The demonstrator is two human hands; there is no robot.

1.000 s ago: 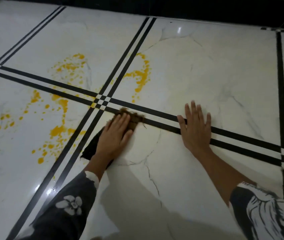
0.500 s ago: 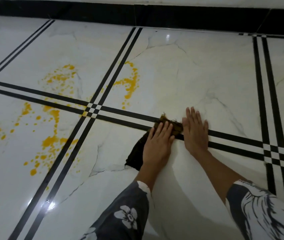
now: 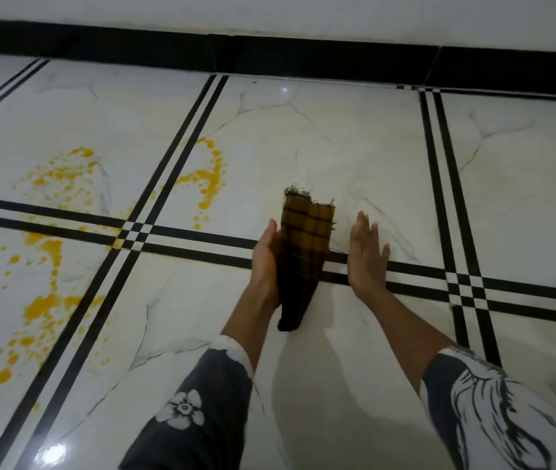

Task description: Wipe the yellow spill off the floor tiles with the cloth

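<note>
Floor: glossy white floor tiles (image 3: 337, 147) with grey marble veining, divided by paired black stripes; black skirting (image 3: 303, 59) runs along the wall beyond the stripe crossing (image 3: 132, 234).

Yellow spill (image 3: 46, 307): matte splatter and dried-looking drops on three tiles around the crossing, most of it to the left of it and one curved trail just beyond it to the right. Not yet wiped.

Cloth (image 3: 305, 252): brown-and-ochre check weave with a frayed top edge, right of the crossing. Half a second ago it lay pressed flat under the palm; now it stands raised, its dark lower end trailing to the tile.

Left hand (image 3: 266, 262): right of the crossing, holds the cloth against its palm; fingers hidden behind the fabric.

Right hand (image 3: 366, 259): further right of the crossing, fingers straight, holding nothing. It was flat on the floor before and is now tipped onto its edge, palm facing the cloth.

Judgement: wiping is paused, probably to refold or turn the cloth to a fresh face; most of the job remains.
</note>
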